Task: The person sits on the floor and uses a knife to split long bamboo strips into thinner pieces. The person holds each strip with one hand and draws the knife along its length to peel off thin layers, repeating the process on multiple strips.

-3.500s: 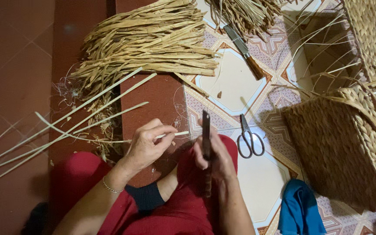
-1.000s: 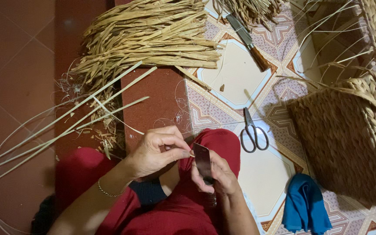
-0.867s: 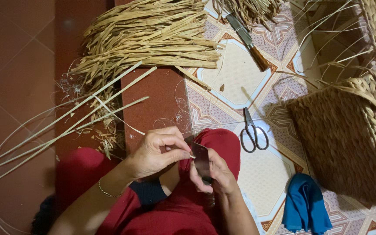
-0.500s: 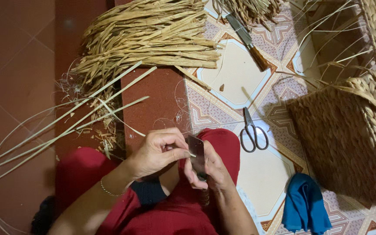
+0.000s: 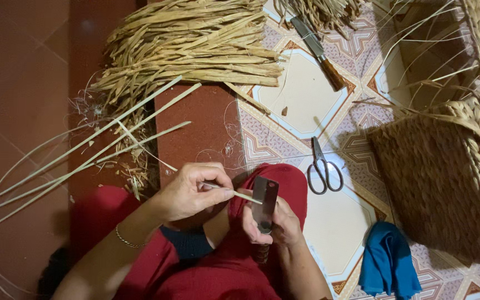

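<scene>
My left hand [image 5: 193, 191] pinches a thin pale cane strip [image 5: 140, 149] that runs up and left across the floor. The strip's end meets the flat blade of a broad knife [image 5: 264, 201], which my right hand [image 5: 268, 225] grips upright over my red-clad knee. Both hands are close together at the bottom centre of the head view. More long pale strips [image 5: 84, 145] lie fanned out to the left.
A big heap of dried straw-coloured fibre [image 5: 190, 47] lies at the top. Scissors [image 5: 323, 169] and a wooden-handled knife [image 5: 319, 53] rest on the patterned tiles. A woven basket [image 5: 445, 178] stands at right, a blue cloth [image 5: 387, 269] below it.
The strip has been drawn shorter through my left hand against the blade. My right hand with the knife has shifted slightly left toward the left hand.
</scene>
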